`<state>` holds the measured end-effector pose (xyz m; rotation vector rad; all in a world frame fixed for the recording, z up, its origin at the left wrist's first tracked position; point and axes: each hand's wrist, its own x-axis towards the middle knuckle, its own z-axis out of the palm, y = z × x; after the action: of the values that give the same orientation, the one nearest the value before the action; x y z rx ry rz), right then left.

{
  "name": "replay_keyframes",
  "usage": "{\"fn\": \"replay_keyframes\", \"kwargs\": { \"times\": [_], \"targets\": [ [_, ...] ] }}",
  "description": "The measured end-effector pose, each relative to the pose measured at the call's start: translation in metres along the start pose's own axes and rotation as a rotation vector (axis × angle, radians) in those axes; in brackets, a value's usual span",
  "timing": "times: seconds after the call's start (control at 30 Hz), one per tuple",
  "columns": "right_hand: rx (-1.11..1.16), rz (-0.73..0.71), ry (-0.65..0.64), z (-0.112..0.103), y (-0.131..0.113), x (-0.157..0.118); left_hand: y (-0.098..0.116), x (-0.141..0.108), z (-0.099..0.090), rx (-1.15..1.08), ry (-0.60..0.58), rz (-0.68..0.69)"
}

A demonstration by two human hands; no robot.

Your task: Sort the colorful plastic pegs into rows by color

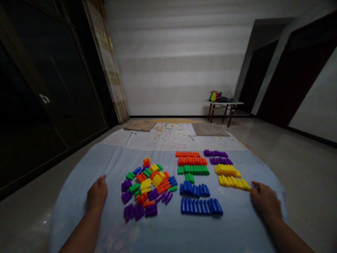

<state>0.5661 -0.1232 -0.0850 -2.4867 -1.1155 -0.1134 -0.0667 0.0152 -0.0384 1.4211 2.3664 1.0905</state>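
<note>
My left hand (97,192) rests on the blue cloth, left of a mixed pile of coloured pieces (146,184), its fingers curled together. My right hand (265,199) lies at the right end of the front yellow row (234,182), fingertips at its last piece; whether it grips that piece is unclear. Right of the pile lie rows of orange (192,161), green (195,170) and blue pieces (201,206). Purple rows (216,153) sit behind the yellow ones. Several purple pieces (139,211) lie at the front of the pile.
The round table carries a light blue cloth (110,228) and a flowered cloth (173,135). A brown mat (140,125) and a grey-brown mat (210,129) lie at its far edge. A small table (238,103) with bags stands by the back wall.
</note>
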Motion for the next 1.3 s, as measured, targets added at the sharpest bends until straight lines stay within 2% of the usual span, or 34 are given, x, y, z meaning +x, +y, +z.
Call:
{"fn": "replay_keyframes", "kwargs": {
  "times": [0.1,0.2,0.37,0.47,0.6,0.67,0.83,1.03,1.17,1.3],
  "targets": [
    [0.033,0.012,0.024,-0.002,-0.001,0.0,-0.007,-0.003,-0.007,0.07,-0.004,-0.028],
    [0.099,-0.013,0.056,-0.005,0.0,-0.001,-0.005,-0.004,-0.01,0.128,-0.009,-0.015],
    [0.19,-0.094,0.175,-0.012,-0.003,-0.003,0.022,-0.001,0.0,0.139,0.036,0.011],
    [0.244,-0.232,0.241,-0.019,-0.021,-0.009,0.043,-0.002,0.016,0.044,0.043,0.092],
    [0.41,-0.51,0.263,-0.031,-0.072,-0.032,0.059,-0.011,0.039,-0.113,0.021,0.142],
    [0.502,-0.627,0.213,-0.037,-0.104,-0.049,0.059,-0.016,0.046,-0.176,0.013,0.133],
    [0.611,-0.91,-0.059,-0.046,-0.186,-0.095,0.048,-0.015,0.055,-0.306,-0.019,0.088],
    [0.51,-1.097,-0.396,-0.032,-0.275,-0.125,0.046,-0.013,0.054,-0.351,-0.069,0.076],
    [0.351,-1.164,-0.515,-0.016,-0.314,-0.129,0.048,-0.017,0.051,-0.327,-0.077,0.079],
    [0.214,-1.205,-0.568,-0.013,-0.327,-0.128,0.049,-0.019,0.05,-0.308,-0.092,0.086]
  ]
}}
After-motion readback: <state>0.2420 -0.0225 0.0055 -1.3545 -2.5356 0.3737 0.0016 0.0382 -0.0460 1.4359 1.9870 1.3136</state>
